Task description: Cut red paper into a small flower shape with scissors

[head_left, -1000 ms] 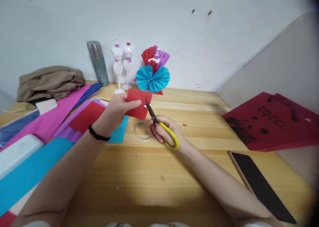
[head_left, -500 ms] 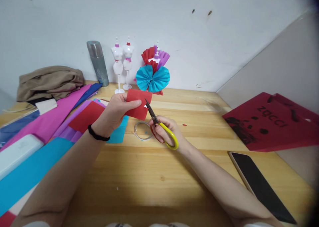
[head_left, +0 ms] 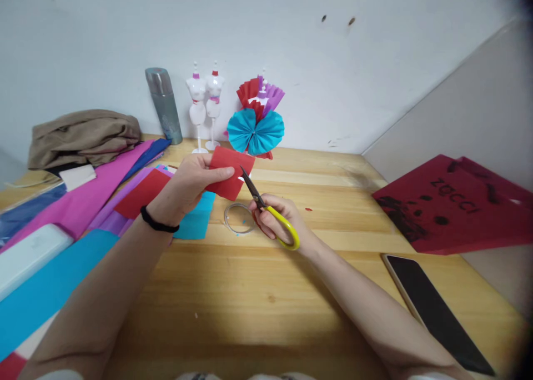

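My left hand (head_left: 194, 179) pinches a piece of red crepe paper (head_left: 228, 183) above the table, thumb on its near face. A cut shows at the paper's right edge. In my right hand (head_left: 278, 213) are scissors (head_left: 283, 227) with yellow handles, fingers wrapped through the loops. Their dark blades point up and left, with the tips at the cut. Below the paper lies a clear ring-shaped roll (head_left: 227, 220), partly hidden by my right hand. A blue paper square (head_left: 195, 224) rests under my left wrist.
Several white mannequins (head_left: 197, 112) stand at the back wall, some wearing pleated blue paper (head_left: 266, 133). A grey bottle (head_left: 165, 110), brown cloth (head_left: 85, 135) and coloured papers (head_left: 79, 202) occupy the left. At right are a red bag (head_left: 441, 208) and a phone (head_left: 433, 308).
The red paper has shifted and tilted slightly in my left hand, which moved a little left. The scissors' tips moved slightly left, and the cut gapes a bit wider.
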Demonstrator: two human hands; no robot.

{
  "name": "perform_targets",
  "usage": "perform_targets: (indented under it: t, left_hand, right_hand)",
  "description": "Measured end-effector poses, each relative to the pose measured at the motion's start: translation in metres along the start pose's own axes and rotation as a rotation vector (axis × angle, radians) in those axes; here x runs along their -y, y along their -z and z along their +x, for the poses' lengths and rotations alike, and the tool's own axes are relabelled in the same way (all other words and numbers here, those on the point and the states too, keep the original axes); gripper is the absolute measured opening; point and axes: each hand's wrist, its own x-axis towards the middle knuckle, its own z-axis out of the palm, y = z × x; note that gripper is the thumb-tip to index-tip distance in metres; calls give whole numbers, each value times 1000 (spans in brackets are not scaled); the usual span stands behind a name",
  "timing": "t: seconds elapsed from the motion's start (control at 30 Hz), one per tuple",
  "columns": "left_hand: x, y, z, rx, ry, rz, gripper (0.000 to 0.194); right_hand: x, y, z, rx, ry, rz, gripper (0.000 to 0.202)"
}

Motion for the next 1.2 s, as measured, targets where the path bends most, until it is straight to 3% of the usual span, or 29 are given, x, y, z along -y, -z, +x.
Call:
perform_targets:
  t: [0.33, 0.77, 0.9, 1.1, 1.2]
  left_hand:
    - [-5, 6, -2, 11, 8, 107, 41]
    - [-19, 12, -8, 100, -58, 271, 30]
    - [-16, 15, -4, 87, -40, 232, 27]
    - [4, 22, 8, 172, 105, 17, 42]
    - [13, 21, 11, 146, 77, -76, 43]
  right_hand:
    - [2, 5, 0, 42, 1, -25, 54]
    - [16, 17, 0, 129, -51, -108, 51]
    - [16, 16, 0, 109, -41, -108, 57]
    - [18, 14, 1, 74, -47, -112, 60]
    - [17, 14, 1, 62, -48, -115, 59]
